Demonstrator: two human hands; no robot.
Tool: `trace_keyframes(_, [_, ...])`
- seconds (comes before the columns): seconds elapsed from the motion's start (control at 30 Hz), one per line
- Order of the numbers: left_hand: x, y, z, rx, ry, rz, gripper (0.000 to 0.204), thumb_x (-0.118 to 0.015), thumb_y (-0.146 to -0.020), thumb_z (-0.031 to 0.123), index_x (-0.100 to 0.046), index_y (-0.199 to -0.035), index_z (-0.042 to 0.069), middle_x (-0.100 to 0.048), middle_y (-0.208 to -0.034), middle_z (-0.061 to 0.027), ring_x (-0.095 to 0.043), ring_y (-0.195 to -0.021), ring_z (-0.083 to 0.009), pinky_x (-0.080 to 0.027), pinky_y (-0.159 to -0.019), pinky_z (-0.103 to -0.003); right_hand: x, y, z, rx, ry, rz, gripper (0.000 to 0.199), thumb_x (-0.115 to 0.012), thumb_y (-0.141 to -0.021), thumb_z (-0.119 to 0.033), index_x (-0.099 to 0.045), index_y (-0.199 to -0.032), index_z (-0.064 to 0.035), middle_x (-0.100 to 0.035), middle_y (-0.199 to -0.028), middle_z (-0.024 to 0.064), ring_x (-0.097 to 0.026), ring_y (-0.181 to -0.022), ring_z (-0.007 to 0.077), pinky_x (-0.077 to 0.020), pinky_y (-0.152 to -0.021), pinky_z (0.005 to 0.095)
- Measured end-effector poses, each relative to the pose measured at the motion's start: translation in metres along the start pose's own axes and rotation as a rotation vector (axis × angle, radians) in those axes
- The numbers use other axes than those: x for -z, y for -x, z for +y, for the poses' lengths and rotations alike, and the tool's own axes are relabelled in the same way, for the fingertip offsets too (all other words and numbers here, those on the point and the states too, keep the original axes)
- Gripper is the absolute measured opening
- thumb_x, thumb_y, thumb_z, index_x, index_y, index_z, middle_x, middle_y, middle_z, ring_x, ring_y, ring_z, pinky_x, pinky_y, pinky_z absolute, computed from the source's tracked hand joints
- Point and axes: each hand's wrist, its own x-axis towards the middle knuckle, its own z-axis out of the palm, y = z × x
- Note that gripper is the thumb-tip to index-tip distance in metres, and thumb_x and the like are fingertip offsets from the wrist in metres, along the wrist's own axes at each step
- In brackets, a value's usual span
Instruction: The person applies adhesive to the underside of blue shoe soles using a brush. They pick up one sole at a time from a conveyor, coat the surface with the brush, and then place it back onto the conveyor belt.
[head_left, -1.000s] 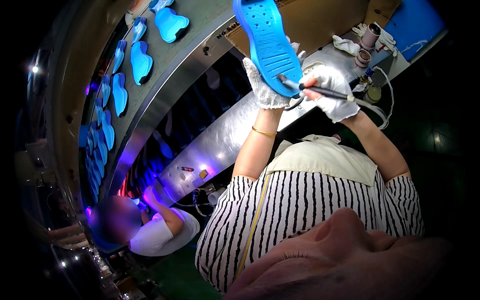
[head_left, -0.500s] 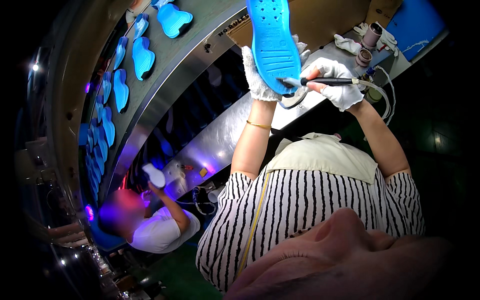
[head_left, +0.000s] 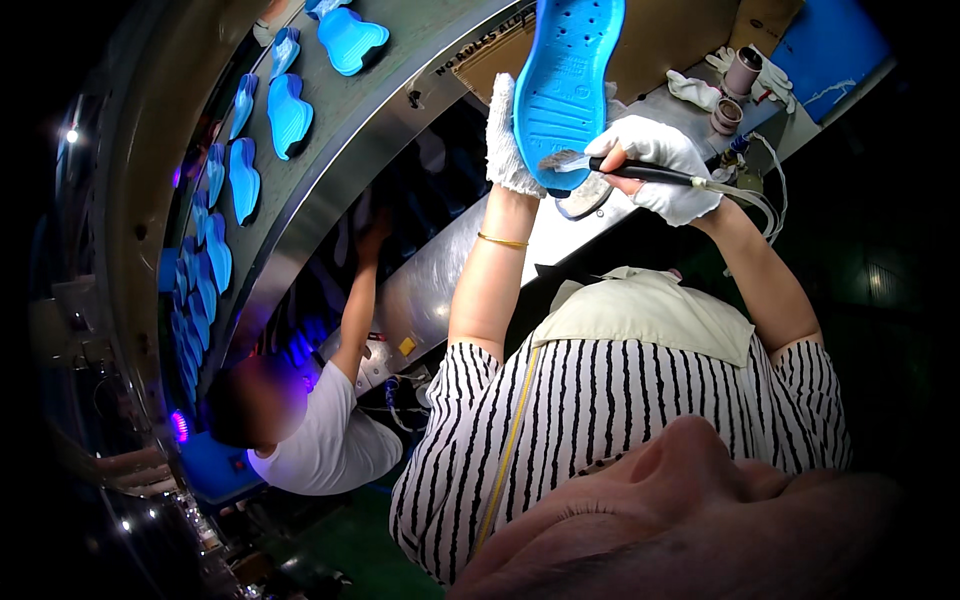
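Observation:
My left hand (head_left: 510,145), in a white knit glove, holds a blue shoe sole (head_left: 570,85) up by its left edge; fingers behind the sole are hidden. The sole has holes toward the far end and ridges toward the near end. Closed around a black-handled brush (head_left: 642,171) is my right hand (head_left: 668,160), in a white glove with bare fingertips showing. The brush's bristles lie over the near end of the sole. Pale tubing (head_left: 745,195) runs from the back of the handle. Below the sole, a pale sole-shaped piece (head_left: 583,203) rests on the metal bench.
On the left, a curved conveyor (head_left: 345,110) carries several blue soles (head_left: 290,115). A metal ledge (head_left: 430,290) runs below it. Cups (head_left: 742,72) and loose white gloves (head_left: 693,90) stand at the far right, beside a blue panel (head_left: 830,50). A co-worker (head_left: 325,435) reaches under the conveyor.
The sole has shifted right and tilted, and my left hand has moved slightly left along its edge. The brush has moved slightly left. The co-worker's arm now stretches under the conveyor, without the white piece.

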Motion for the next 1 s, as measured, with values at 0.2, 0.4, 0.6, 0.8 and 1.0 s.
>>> trace_keyframes(0.2, [0.003,-0.007,0.002,0.078,-0.038,0.283,0.058,-0.048,-0.092,0.047,-0.052,-0.117,-0.005,-0.061,-0.107,-0.0233,-0.064,-0.090,-0.0324,-0.055,-0.080,-0.042,0.008,-0.001,0.008,-0.098,0.046,-0.187,0.014,-0.068,-0.069,0.004,-0.062,-0.080,-0.0019,-0.064,-0.091,0.0104,-0.061,-0.086,0.0200,-0.0484,-0.078,0.0300])
trace_keyframes(0.4, [0.004,-0.006,0.004,0.212,-0.364,0.400,0.039,-0.060,-0.088,0.039,-0.062,-0.102,0.003,-0.066,-0.087,-0.0111,-0.066,-0.073,-0.0188,-0.057,-0.065,-0.031,0.031,-0.019,0.006,-0.431,-0.116,-0.361,0.017,-0.066,-0.063,0.011,-0.063,-0.076,-0.0003,-0.065,-0.087,0.0089,-0.062,-0.084,0.0182,-0.0510,-0.076,0.0299])
trace_keyframes(0.6, [-0.009,-0.006,0.006,0.305,-0.436,0.380,0.041,-0.062,-0.087,0.039,-0.061,-0.106,0.003,-0.066,-0.093,-0.0132,-0.065,-0.074,-0.0210,-0.056,-0.067,-0.033,0.030,-0.021,0.004,-0.284,0.084,-0.315,0.015,-0.069,-0.065,0.006,-0.060,-0.074,-0.0009,-0.065,-0.087,0.0100,-0.062,-0.084,0.0212,-0.0490,-0.078,0.0312])
trace_keyframes(0.8, [-0.005,0.002,0.012,0.417,-0.479,0.381,0.045,-0.061,-0.087,0.042,-0.061,-0.106,0.001,-0.065,-0.093,-0.0133,-0.065,-0.077,-0.0203,-0.057,-0.066,-0.032,0.058,-0.021,-0.008,-0.383,0.254,-0.437,0.015,-0.069,-0.063,0.005,-0.061,-0.075,-0.0012,-0.065,-0.081,0.0082,-0.062,-0.080,0.0207,-0.0498,-0.075,0.0307])
trace_keyframes(1.0, [-0.001,0.011,0.001,0.187,-0.107,0.279,0.063,-0.047,-0.092,0.051,-0.048,-0.126,-0.002,-0.059,-0.115,-0.0230,-0.062,-0.097,-0.0331,-0.053,-0.085,-0.044,0.033,-0.009,-0.014,-0.403,-0.040,-0.056,0.006,-0.069,-0.077,-0.001,-0.064,-0.081,-0.0018,-0.064,-0.082,0.0048,-0.060,-0.075,0.0121,-0.0480,-0.069,0.0249])
